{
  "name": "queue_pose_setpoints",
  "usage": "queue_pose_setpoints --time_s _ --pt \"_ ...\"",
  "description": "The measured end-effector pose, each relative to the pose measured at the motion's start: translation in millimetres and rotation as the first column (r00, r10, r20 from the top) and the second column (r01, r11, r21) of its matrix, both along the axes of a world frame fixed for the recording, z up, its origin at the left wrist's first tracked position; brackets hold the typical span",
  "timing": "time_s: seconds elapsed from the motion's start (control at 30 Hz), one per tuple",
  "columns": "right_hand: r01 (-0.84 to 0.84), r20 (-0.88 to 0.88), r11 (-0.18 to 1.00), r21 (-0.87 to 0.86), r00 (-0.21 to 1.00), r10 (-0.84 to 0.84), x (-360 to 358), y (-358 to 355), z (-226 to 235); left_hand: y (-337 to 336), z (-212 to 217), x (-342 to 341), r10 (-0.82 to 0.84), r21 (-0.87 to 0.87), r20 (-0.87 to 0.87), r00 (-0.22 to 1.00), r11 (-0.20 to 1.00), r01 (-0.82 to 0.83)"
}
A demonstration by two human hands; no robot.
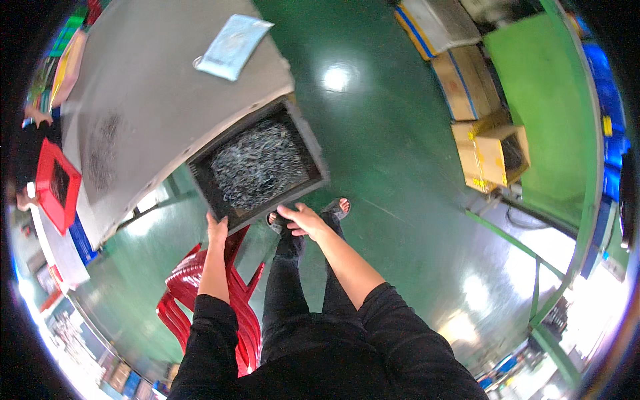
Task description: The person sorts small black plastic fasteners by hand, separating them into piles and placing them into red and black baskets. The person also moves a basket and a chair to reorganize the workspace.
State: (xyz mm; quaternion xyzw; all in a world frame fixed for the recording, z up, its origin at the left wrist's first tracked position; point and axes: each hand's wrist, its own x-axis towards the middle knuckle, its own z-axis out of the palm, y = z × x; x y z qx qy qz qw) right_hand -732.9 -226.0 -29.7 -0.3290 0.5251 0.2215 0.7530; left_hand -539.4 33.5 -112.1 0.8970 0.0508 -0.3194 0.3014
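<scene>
By the grey table (160,87), the tray (309,141) lies beyond the left grip (217,231) clasping it; right grip (303,221) unclear.

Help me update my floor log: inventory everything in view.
Open rectangular tray: 1, dark grey, centre
Small slender pieces: uncounted, grey-blue, in tray
Broad flat table: 1, grey, upper left
Flat rectangular item: 1, light blue, on table
Rectangular plastic bin: 1, red, left
Moulded plastic chair: 1+, red, lower left
Cardboard boxes: several, brown, upper right
Flat panel: 1, green, right
Smooth floor: 1, green, throughout
Co-worker's hands: 2, bare, left
Blurred clutter: uncountable, mixed colours, edges
Own legs: 2, black, lower centre
Left hand and right hand: 2, bare, tray's edges
</scene>
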Motion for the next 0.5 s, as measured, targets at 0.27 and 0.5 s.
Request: queue_pose_setpoints --time_s 0.27,0.5 --pt "0.562 -0.185 0.821 -0.098 0.801 -0.570 65 50 -56 -40 31 -5 0.254 -0.372 -0.382 0.889 0.838 -0.399" --pt "0.695 -0.126 0.719 0.009 0.714 -0.688 50 34 -35 -49 52 -30 0.303 -0.143 -0.093 0.948 0.938 -0.314"
